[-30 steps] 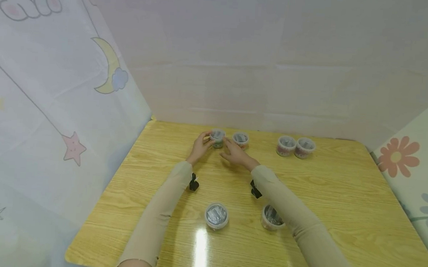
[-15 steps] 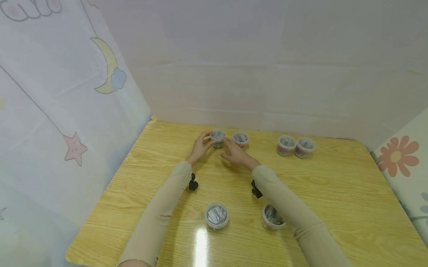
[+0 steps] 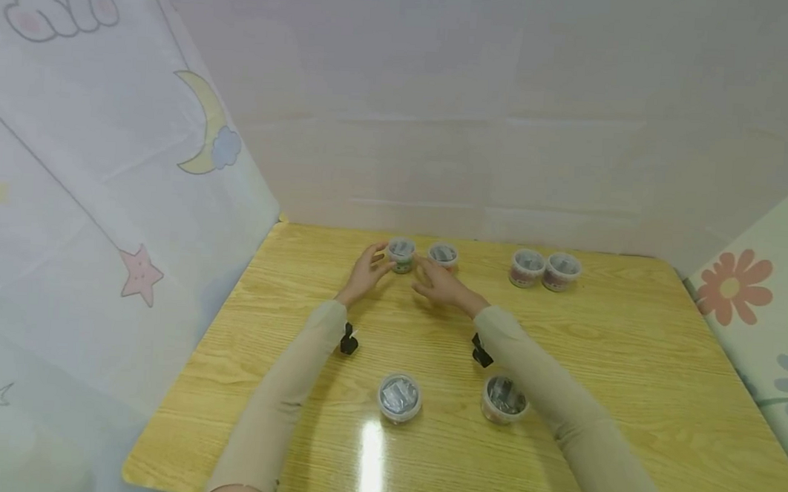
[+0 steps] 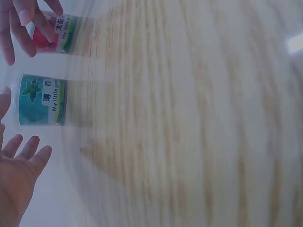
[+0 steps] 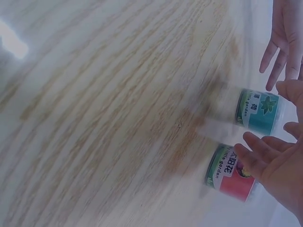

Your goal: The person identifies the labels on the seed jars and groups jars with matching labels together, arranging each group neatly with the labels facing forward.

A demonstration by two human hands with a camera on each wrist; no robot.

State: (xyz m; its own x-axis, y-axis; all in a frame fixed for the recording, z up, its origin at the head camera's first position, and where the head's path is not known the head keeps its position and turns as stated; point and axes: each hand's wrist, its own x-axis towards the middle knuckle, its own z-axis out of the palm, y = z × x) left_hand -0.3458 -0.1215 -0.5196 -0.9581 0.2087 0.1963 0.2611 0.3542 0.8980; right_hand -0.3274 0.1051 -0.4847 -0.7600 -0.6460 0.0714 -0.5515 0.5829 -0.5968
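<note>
A small clear-rimmed tub with a green "My little garden" label stands upright at the table's back, between the two hands. My left hand is at its left side, fingers spread; the left wrist view shows a gap between those fingers and the green tub. On the other side my right hand has loosely extended fingers and holds nothing. A matching tub with a red label stands just right of the green one, partly covered by the right hand's fingers in the right wrist view.
Two pinkish-labelled tubs, one beside the other, stand at the back right. Nearer the front are a tub in the middle and another by the right sleeve. A sheeted wall rises behind the wooden table.
Both hands have moved slightly outward, the right hand to the right and the left a little to the left, away from the green tub. The tubs stay where they were.
</note>
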